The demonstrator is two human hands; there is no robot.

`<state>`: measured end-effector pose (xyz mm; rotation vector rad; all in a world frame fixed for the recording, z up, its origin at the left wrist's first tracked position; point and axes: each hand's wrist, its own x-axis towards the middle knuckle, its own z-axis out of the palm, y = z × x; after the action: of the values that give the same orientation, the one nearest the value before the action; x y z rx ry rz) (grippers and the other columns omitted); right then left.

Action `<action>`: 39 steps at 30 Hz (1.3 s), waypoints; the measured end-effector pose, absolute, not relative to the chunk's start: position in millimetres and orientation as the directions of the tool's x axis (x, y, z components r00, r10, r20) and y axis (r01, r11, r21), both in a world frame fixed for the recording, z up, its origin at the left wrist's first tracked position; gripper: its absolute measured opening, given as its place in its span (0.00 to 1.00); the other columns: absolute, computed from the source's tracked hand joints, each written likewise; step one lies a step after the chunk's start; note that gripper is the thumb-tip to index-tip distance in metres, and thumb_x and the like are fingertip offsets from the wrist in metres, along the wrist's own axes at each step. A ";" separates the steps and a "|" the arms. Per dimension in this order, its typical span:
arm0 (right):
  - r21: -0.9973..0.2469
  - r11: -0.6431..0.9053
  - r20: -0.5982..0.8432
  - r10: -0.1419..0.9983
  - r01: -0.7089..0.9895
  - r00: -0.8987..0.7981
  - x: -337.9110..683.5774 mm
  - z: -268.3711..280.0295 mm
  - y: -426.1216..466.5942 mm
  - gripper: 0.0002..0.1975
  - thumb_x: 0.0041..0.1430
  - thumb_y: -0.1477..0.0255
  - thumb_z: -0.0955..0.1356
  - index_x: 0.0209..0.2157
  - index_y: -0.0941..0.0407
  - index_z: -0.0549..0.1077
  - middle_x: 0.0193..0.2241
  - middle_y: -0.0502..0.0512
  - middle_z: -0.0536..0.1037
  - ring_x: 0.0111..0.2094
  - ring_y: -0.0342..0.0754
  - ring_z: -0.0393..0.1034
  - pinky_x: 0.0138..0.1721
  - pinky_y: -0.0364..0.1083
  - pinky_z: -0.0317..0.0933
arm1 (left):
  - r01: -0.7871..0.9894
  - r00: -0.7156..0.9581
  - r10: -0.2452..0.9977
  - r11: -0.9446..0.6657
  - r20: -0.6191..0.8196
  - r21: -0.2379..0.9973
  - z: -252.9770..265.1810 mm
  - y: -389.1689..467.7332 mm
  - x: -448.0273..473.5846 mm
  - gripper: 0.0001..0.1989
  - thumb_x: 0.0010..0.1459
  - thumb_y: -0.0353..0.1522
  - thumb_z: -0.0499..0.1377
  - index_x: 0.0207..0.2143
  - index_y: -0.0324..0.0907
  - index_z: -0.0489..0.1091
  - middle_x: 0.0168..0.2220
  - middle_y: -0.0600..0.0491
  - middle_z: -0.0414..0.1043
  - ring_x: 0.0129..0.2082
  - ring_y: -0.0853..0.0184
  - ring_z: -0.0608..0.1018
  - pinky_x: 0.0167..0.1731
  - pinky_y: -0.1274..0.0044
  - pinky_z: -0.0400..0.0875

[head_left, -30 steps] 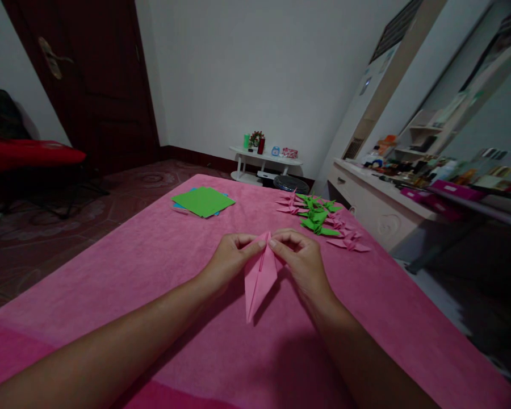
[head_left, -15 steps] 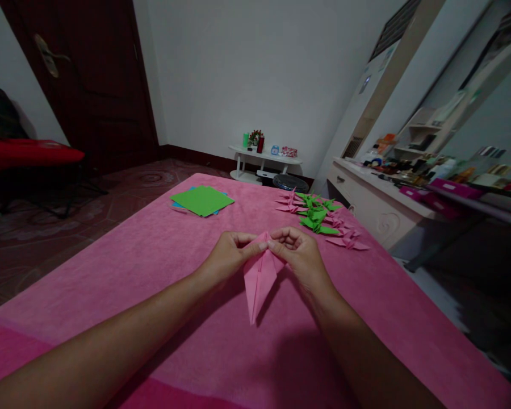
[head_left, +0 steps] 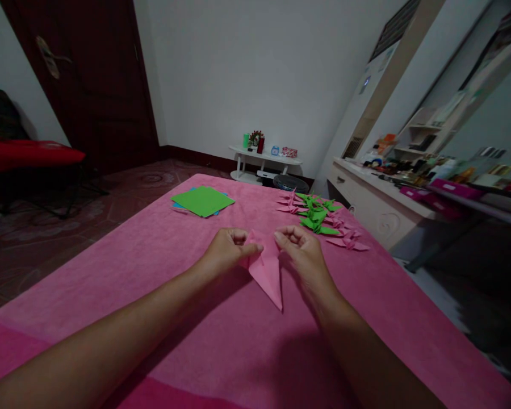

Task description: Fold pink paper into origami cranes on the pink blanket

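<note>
A folded piece of pink origami paper (head_left: 267, 275) is held above the pink cloth, its long point slanting down toward me and a little right. My left hand (head_left: 230, 248) pinches its upper left side, thumb lying across the front. At the upper right edge, my right hand (head_left: 303, 248) has its thumb and curled fingers closed on the paper. The fingers behind the paper are partly hidden. Beyond my right hand lie several folded paper cranes, green ones (head_left: 315, 220) and pink ones (head_left: 348, 241).
A stack of square paper sheets (head_left: 202, 201), green on top with blue below, lies at the far left of the pink-covered surface (head_left: 145, 267). A white low table (head_left: 266, 154) stands by the wall. At right is a dresser (head_left: 378, 196) crowded with bottles; at left, a red chair (head_left: 29, 153).
The paper has turned, so its long point has swung from lower left to lower right. My hands have moved slightly apart; the thumbs no longer meet at the top.
</note>
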<state>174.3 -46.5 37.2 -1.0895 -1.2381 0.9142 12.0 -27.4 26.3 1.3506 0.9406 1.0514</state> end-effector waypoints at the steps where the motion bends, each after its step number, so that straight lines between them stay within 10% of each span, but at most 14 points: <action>1: -0.977 0.214 0.215 0.971 0.015 0.106 175.4 37.3 -46.3 0.13 0.44 0.62 0.72 0.27 0.58 0.71 0.22 0.48 0.71 0.22 0.41 0.64 0.24 0.40 0.58 | -0.060 0.228 0.970 -0.076 0.088 0.995 25.7 -26.3 11.8 0.14 0.39 0.37 0.67 0.17 0.36 0.67 0.17 0.57 0.63 0.17 0.76 0.62 0.18 0.82 0.52; 12: -0.991 0.132 0.132 0.991 0.008 -0.023 178.2 27.1 -43.8 0.14 0.38 0.65 0.74 0.21 0.59 0.70 0.18 0.46 0.68 0.19 0.39 0.60 0.21 0.39 0.53 | -0.225 0.154 0.987 -0.003 0.039 0.974 25.5 -27.1 10.8 0.15 0.41 0.39 0.65 0.21 0.37 0.68 0.18 0.56 0.65 0.17 0.76 0.64 0.18 0.82 0.54; 23: -0.924 0.110 0.083 0.993 0.367 -0.088 199.8 -1.3 -31.6 0.07 0.40 0.71 0.71 0.24 0.60 0.75 0.17 0.48 0.72 0.18 0.41 0.62 0.19 0.39 0.52 | 0.410 0.445 0.879 -0.031 -0.170 0.911 6.8 -18.0 -4.3 0.12 0.44 0.36 0.60 0.14 0.38 0.69 0.13 0.54 0.65 0.13 0.74 0.63 0.16 0.81 0.50; 33: -0.708 0.227 0.260 0.964 0.668 -0.051 193.7 -18.0 -35.0 0.03 0.41 0.72 0.71 0.24 0.54 0.77 0.19 0.49 0.74 0.21 0.43 0.66 0.22 0.40 0.54 | 0.670 0.325 0.945 -0.203 -0.035 0.714 4.6 -15.9 -11.2 0.10 0.36 0.33 0.65 0.11 0.41 0.66 0.12 0.57 0.62 0.17 0.71 0.64 0.22 0.80 0.51; 39: -0.676 0.247 0.279 0.958 0.694 -0.068 194.3 -21.5 -35.9 0.03 0.45 0.73 0.69 0.24 0.54 0.76 0.20 0.49 0.74 0.22 0.44 0.66 0.23 0.41 0.53 | 0.619 0.494 0.829 -0.547 0.262 0.563 -2.3 -12.3 -17.3 0.19 0.39 0.32 0.66 0.38 0.45 0.72 0.38 0.51 0.70 0.36 0.64 0.70 0.34 0.77 0.61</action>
<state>194.3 -35.9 -21.5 -1.5123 -1.8282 0.4837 -17.3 -12.3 -2.3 2.3469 1.2030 0.7239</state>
